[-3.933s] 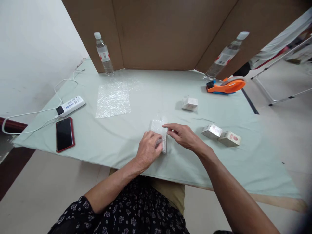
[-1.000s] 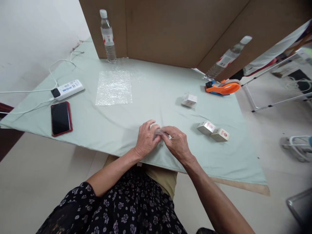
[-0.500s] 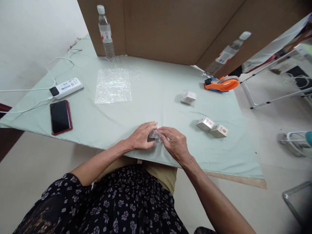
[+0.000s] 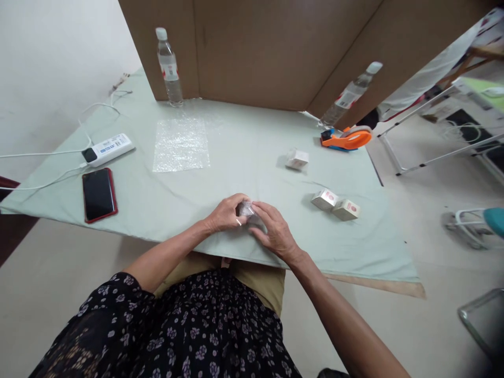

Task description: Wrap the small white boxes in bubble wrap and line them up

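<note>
My left hand (image 4: 227, 213) is closed around a small bundle of clear plastic wrap (image 4: 246, 208) near the table's front edge. What the wrap contains is largely hidden by the fingers. My right hand (image 4: 274, 229) lies on the bundle's right side, its fingertips touching the plastic while the thumb stands apart, lower down. To the right sit two small printed boxes side by side, a white one (image 4: 324, 199) and a yellowish one (image 4: 346, 209). Farther back is a small white box in clear wrap (image 4: 297, 159).
A bubble wrap sheet (image 4: 181, 145) lies at the back left, near a phone (image 4: 100, 194) and a white power strip (image 4: 109, 149). An orange tape dispenser (image 4: 347, 139) is at the right. Two water bottles, left (image 4: 170, 71) and right (image 4: 348, 97), stand before a cardboard panel (image 4: 252, 52).
My right thumb has come away from the plastic, and the right hand's grip has loosened. The left hand has curled more tightly around the bundle. The whole view has shifted slightly.
</note>
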`<action>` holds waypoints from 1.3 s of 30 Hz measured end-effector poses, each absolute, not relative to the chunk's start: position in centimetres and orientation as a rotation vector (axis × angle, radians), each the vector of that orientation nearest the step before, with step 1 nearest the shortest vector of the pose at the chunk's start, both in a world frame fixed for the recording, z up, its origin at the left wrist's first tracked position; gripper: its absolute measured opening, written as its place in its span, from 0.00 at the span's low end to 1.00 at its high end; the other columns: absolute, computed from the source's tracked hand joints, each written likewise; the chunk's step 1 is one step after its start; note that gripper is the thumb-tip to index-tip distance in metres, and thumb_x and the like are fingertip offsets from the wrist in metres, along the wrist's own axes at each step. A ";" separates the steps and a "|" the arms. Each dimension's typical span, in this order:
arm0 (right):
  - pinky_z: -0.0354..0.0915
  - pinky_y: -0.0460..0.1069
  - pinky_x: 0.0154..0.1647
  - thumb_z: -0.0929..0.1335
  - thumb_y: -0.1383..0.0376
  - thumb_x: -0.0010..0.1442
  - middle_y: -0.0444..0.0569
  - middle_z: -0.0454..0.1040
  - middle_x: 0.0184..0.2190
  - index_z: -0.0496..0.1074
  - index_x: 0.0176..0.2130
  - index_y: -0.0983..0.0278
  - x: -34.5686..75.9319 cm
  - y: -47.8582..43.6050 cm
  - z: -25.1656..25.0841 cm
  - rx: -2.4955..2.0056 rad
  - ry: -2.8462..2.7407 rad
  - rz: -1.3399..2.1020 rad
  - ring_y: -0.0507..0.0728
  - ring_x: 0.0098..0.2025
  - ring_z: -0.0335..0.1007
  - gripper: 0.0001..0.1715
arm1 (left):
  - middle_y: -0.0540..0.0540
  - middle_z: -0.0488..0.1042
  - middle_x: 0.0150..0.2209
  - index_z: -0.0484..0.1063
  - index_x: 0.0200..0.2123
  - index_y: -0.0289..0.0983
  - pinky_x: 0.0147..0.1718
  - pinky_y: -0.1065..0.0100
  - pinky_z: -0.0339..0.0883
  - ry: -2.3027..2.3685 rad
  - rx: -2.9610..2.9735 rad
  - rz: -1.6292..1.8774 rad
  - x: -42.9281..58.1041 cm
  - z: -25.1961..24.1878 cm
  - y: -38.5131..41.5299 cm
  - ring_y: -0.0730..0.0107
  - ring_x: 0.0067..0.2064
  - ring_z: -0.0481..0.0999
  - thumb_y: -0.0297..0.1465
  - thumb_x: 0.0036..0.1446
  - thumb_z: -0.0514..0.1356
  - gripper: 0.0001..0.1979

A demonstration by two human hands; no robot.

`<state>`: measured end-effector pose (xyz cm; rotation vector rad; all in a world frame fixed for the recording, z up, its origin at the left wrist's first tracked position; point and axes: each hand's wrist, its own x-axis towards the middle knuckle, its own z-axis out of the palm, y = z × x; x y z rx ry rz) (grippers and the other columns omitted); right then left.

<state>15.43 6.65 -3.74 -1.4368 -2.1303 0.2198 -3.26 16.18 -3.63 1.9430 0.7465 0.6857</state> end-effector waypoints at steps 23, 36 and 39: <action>0.67 0.52 0.45 0.72 0.49 0.55 0.49 0.78 0.41 0.76 0.46 0.63 15.7 8.3 -0.6 -1.492 -1.417 1.239 0.57 0.41 0.72 0.26 | 0.47 0.76 0.34 0.72 0.39 0.34 0.38 0.67 0.69 0.742 0.886 0.497 -4.1 -2.5 14.4 0.70 0.34 0.74 0.36 0.38 0.74 0.25; 0.64 0.50 0.37 0.76 0.51 0.47 0.45 0.76 0.28 0.79 0.32 0.61 14.6 10.2 -0.6 -1.379 -1.003 1.315 0.54 0.32 0.68 0.18 | 0.42 0.77 0.42 0.74 0.45 0.33 0.44 0.66 0.67 0.681 0.901 0.482 -4.9 -1.6 12.9 0.64 0.43 0.74 0.35 0.37 0.75 0.30; 0.64 0.50 0.38 0.76 0.52 0.48 0.44 0.75 0.25 0.78 0.28 0.62 14.5 10.3 -0.4 -1.379 -1.033 1.239 0.53 0.30 0.67 0.16 | 0.43 0.77 0.41 0.74 0.45 0.33 0.44 0.66 0.65 0.681 0.921 0.481 -5.3 -1.7 12.7 0.65 0.43 0.74 0.35 0.38 0.75 0.29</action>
